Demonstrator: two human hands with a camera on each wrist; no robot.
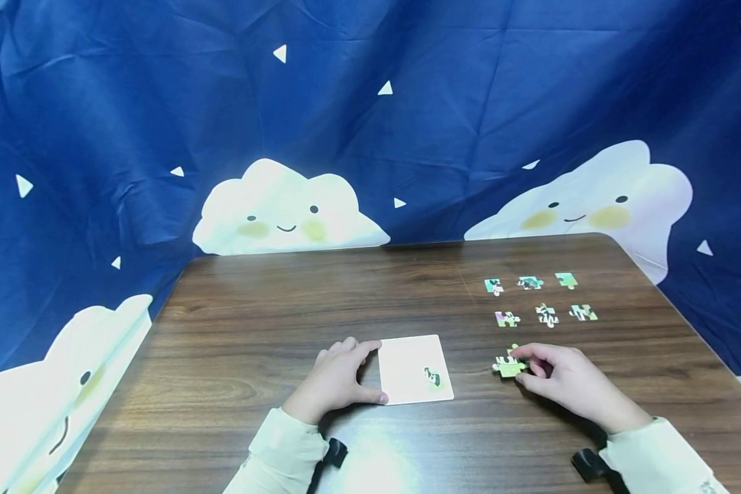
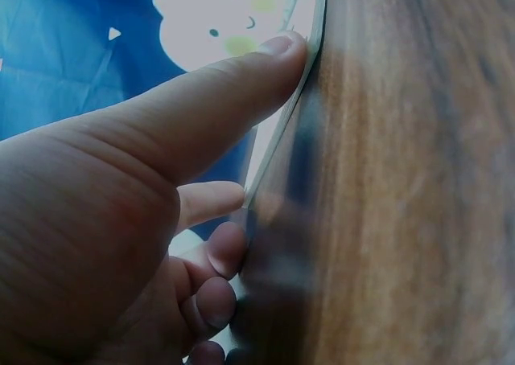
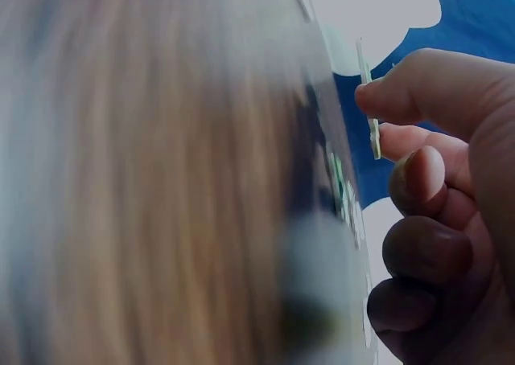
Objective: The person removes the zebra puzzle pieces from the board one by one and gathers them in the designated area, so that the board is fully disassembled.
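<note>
My left hand (image 1: 341,377) lies at the left side of a square white puzzle board (image 1: 407,367). Its thumb touches the near left corner and its index finger the far left corner; the other fingers curl loosely beside the table in the left wrist view. A small puzzle piece (image 1: 432,377) with a green and black-and-white print sits on the board, toward its right near corner. To the right, my right hand (image 1: 562,381) pinches a green and white puzzle piece (image 3: 373,132) between thumb and index finger. That piece stands off the tabletop in the right wrist view.
Beyond the right hand, several loose puzzle pieces lie in two rows, among them a green piece (image 1: 566,280) and a pinkish one (image 1: 506,319). The brown wooden table (image 1: 234,329) ends at a blue curtain (image 1: 346,103) printed with smiling clouds.
</note>
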